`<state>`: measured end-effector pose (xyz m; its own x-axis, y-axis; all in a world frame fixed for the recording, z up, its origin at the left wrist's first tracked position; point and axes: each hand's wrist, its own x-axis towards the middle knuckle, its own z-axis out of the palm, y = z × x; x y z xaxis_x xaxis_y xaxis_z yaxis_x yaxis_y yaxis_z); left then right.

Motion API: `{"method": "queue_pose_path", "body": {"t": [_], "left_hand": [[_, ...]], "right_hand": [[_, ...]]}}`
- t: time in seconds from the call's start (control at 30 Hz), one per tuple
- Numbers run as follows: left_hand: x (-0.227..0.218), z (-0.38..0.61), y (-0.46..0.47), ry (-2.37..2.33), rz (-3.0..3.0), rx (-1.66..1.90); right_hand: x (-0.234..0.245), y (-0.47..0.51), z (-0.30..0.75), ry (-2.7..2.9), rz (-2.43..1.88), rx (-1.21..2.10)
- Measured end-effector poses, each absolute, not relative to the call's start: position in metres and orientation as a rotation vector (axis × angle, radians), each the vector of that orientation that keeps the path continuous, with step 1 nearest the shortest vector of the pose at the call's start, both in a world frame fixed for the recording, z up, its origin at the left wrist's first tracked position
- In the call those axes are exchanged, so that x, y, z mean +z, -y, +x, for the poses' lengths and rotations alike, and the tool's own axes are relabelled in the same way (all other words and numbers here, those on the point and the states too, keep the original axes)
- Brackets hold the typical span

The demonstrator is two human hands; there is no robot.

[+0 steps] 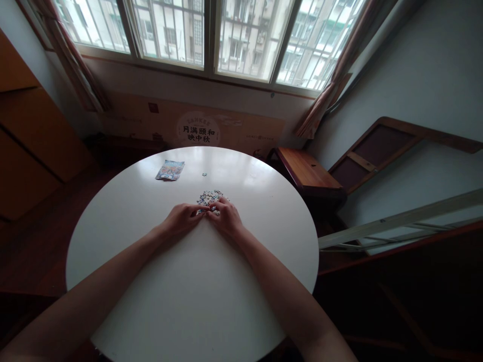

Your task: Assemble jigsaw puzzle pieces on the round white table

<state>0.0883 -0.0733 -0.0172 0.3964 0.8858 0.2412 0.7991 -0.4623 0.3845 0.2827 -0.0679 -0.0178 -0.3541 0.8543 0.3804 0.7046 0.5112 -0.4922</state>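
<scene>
A heap of small jigsaw puzzle pieces (209,196), mostly white with blue and dark colours, lies on the round white table (188,296). My left hand (184,217) reaches in from the left at the near edge of the heap, thumb and forefinger pinched together. Opposite it, my right hand (227,217) has its fingers curled, and its fingertips meet those of the left. A tiny dark reddish puzzle piece seems to sit between the touching fingertips; its outline is mostly covered. My right fingers hide part of the heap.
One loose puzzle piece (204,174) lies beyond the heap. A colourful printed packet or sheet (170,170) is at the table's far left. Behind the table's right side stands a wooden stool or bench (307,168); barred windows (169,35) are ahead.
</scene>
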Motion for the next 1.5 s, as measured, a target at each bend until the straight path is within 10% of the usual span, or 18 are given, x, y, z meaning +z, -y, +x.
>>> {"method": "queue_pose_path", "body": {"t": [1.5], "left_hand": [[-0.027, 0.085, 0.067, -1.425, 2.218, 1.033]], "right_hand": [[-0.023, 0.062, 0.282, 1.952, -1.053, 0.537]]}}
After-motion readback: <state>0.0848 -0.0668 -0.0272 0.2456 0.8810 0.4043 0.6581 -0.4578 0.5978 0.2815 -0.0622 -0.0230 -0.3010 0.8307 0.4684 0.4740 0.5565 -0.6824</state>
